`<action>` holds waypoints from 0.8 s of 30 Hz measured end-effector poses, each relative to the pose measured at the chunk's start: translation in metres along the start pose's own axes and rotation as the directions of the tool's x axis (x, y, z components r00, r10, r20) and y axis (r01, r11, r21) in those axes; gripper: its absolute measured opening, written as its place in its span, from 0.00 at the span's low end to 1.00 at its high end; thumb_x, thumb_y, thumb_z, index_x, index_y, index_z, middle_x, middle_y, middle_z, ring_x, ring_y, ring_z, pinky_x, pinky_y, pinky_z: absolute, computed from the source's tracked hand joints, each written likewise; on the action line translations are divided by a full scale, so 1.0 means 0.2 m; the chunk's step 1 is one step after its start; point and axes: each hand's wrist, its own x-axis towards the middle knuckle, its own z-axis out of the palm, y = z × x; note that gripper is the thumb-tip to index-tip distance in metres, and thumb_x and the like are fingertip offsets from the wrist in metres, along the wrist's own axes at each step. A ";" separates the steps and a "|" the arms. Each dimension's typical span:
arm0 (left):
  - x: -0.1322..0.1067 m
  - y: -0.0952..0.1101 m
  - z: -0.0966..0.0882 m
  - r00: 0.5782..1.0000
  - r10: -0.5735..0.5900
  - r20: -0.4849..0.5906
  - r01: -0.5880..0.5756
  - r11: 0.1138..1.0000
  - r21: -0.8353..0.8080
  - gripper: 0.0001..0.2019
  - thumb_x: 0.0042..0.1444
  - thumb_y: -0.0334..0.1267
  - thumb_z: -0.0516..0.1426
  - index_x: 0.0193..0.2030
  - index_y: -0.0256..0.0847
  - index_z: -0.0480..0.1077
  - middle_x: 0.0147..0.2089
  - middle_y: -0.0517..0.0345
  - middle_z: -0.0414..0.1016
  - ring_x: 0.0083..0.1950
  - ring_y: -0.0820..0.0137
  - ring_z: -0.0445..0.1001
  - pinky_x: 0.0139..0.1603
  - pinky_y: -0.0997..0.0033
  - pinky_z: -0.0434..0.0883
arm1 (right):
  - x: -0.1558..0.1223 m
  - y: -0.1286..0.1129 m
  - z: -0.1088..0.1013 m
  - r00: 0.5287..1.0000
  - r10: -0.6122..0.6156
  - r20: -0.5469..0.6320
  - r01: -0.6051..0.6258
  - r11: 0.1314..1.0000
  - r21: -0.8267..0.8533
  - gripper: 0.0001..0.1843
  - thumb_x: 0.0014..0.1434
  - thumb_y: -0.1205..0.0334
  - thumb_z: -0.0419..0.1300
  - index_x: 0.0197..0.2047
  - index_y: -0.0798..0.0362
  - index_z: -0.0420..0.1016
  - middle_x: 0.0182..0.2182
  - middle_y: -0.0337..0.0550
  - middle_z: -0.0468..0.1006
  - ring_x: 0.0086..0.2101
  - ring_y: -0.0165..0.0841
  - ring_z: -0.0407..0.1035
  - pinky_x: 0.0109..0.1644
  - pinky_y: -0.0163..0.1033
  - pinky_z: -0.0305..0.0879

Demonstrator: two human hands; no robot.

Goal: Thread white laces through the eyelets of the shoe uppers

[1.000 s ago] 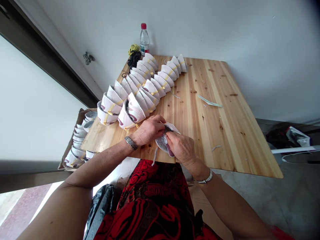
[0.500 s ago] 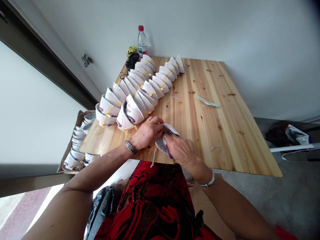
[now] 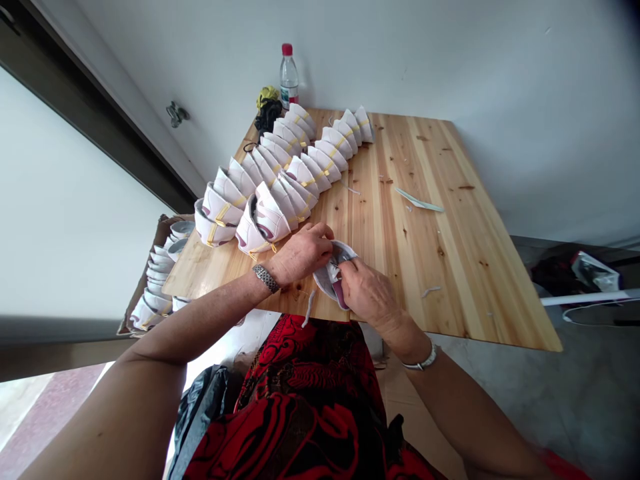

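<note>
Item one: a cup-shaped white respirator mask (image 3: 324, 280), maroon-edged, held tilted over the near edge of the surface, its hollow turned up toward me. My left grip (image 3: 300, 255) is narrow, fingers curled over the mask's upper rim. My right grip (image 3: 367, 290) is narrow too, its fingertips (image 3: 345, 265) pinched inside the hollow on something small that I cannot make out. Item two: two long, leaning rows of nested white masks (image 3: 280, 175) with yellow straps, their nearest end just beyond my left wrist. Item three: a metal link bracelet (image 3: 266, 279) on that wrist, and a thin silver band (image 3: 425, 360) on the right. Item four: a loose white strand (image 3: 309, 310) at the edge of the wooden surface (image 3: 450, 267), and a pale strip (image 3: 420, 204) farther out. Beyond the rows stands a plastic water bottle (image 3: 289, 77) with a red cap. To my left, a cardboard box (image 3: 167, 230) holds more masks. Risks, as I judge them: a slackened pinch could drop the mask past the edge, and a swinging left forearm could topple the rows' near end.
</note>
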 end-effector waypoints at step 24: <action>-0.04 0.14 -0.10 0.980 -0.115 0.162 0.085 0.979 0.183 0.12 0.67 0.43 0.56 0.40 0.40 0.79 0.59 0.49 0.73 0.51 0.58 0.69 0.46 0.56 0.67 | -0.03 0.08 0.01 0.995 0.047 -0.088 -0.042 0.998 0.051 0.14 0.67 0.68 0.50 0.47 0.54 0.77 0.44 0.50 0.79 0.41 0.38 0.74 0.38 0.38 0.65</action>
